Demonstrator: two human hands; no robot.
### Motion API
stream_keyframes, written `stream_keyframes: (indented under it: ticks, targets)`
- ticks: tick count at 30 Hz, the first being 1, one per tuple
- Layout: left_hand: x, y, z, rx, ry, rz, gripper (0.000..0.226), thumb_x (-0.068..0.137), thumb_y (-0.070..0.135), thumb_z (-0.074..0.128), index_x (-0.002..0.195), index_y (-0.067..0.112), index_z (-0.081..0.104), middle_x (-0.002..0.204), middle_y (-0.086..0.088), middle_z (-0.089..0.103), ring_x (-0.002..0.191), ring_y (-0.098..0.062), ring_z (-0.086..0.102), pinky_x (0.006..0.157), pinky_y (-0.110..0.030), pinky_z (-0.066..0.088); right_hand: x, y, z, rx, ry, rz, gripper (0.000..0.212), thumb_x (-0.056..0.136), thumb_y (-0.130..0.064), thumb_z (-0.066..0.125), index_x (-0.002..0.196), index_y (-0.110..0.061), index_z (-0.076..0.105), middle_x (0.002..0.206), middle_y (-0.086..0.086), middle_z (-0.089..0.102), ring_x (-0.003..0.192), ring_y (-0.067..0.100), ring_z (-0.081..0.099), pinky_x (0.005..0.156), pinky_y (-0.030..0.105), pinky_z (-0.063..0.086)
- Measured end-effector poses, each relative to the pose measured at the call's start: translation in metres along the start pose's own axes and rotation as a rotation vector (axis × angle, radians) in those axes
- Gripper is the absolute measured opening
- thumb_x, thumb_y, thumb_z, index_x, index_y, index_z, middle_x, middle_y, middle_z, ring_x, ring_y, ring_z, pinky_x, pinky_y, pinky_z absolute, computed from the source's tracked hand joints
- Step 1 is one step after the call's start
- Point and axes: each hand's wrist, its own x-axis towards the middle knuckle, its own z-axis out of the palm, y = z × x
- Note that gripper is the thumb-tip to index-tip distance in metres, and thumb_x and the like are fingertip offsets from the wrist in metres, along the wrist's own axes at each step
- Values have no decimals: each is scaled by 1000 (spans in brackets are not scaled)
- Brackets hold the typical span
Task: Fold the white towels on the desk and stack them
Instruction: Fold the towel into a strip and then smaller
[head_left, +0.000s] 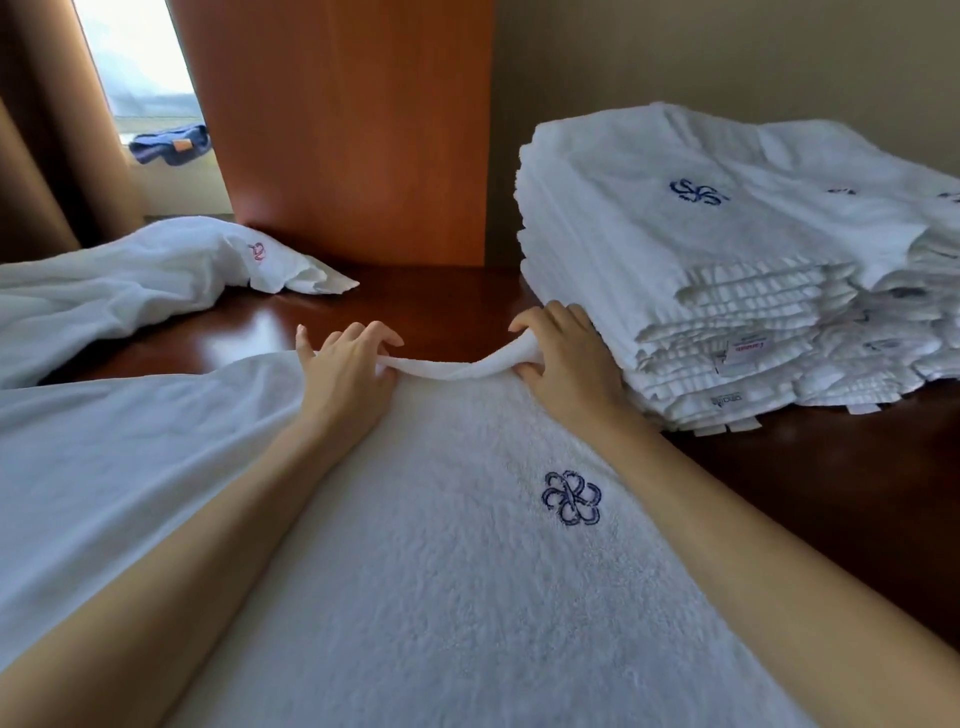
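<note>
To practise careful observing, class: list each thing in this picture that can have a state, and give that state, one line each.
towel with blue emblem: spread flat, far edge bunched and lifted
left hand: grips that edge
right hand: grips the same edge
stack of towels: folded, piled at the right
crumpled towel: unfolded, at the left
blue cloth: bunched up

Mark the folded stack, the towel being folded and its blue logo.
folded stack (649, 223), head view, top towel's face
towel being folded (441, 597), head view, its middle
blue logo (571, 498), head view, embroidery centre
</note>
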Motion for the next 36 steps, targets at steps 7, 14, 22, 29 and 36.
stream_keyframes:
  ticks: [7,14,22,29,36]
  targets:
    - [21,-11,6,-17,12,-25,21,89,11,57,101,21,71,101,-6,59,104,-30,55,112,-54,19,26,5,14,1,82,22,7,79,-6,73,82,-7,66,91,6,56,87,21,50,70,14,22]
    - [22,-6,3,-1,10,10,22,90,11,56,104,18,71,102,-7,60,102,-30,56,108,-45,27,30,5,15,-66,54,-35,13,74,-7,75,82,-8,65,88,8,56,83,25,50,72,17,19]
    - [-26,16,-52,-16,176,209,20,84,9,66,102,16,73,92,-3,64,90,-26,60,97,-43,39,-12,-5,-38,25,-143,-252,21,80,-1,69,101,-5,68,94,9,60,87,25,54,76,22,29]
    - [-82,39,-65,19,41,437,30,77,22,56,103,17,70,79,3,57,73,-24,59,69,-35,48,-73,15,-85,-28,-107,-348,22,73,2,78,92,-9,75,84,1,65,76,20,62,67,23,42]
    - [-88,42,-64,-59,-34,567,32,84,25,43,99,16,71,72,10,52,66,-19,54,64,-22,40,-85,25,-90,-2,-29,-314,24,71,4,78,86,-14,75,82,-4,63,78,10,52,64,20,36]
